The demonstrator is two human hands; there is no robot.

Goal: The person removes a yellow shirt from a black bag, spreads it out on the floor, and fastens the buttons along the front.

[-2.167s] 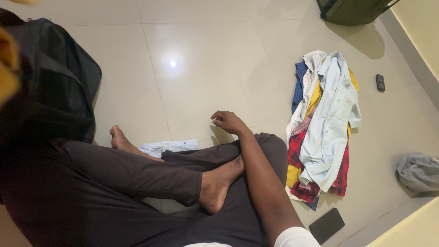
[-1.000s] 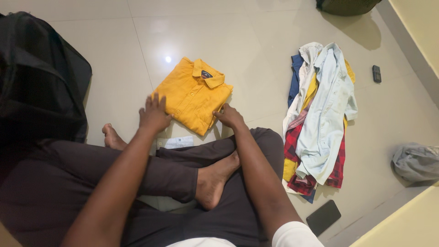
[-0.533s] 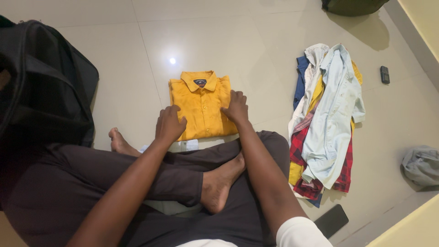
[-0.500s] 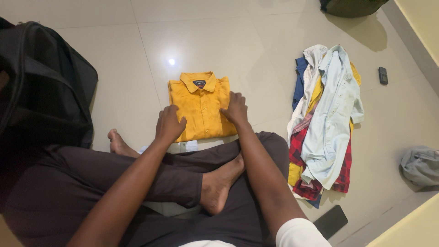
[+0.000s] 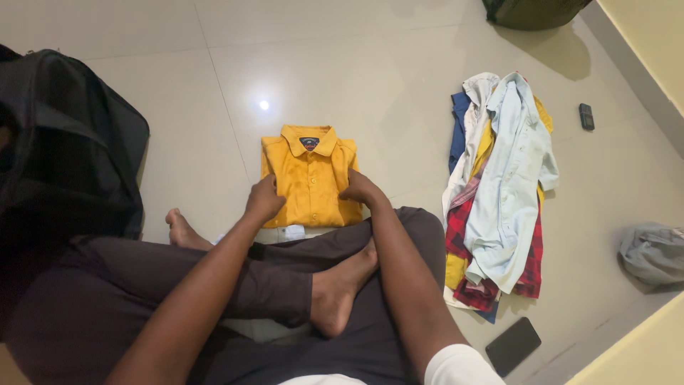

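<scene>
On the pale tiled floor, directly ahead of the seated person's crossed legs, lay one folded mustard-yellow shirt, collar away from the person and button placket up, squared into a neat rectangle. The left hand rested at its near left edge, fingers curled narrowly onto the fabric; the right hand did likewise at the near right edge, fingers bent and pinching the lower corner, whether lifting or merely pressing could not be told. A hand at each side kept the fold from springing open and the rectangle even. Beneath the shirt's near edge a strip of white cloth showed, partly hidden under the legs. To the right, well apart, a heap of unfolded shirts in light blue, white, yellow, navy and red check, loosely overlapped. Further right: a small dark handset and a crumpled grey garment near the wall. Near the right knee, a black phone, face down. At left, an open black bag; at top, an olive bag, partly out of frame.
</scene>
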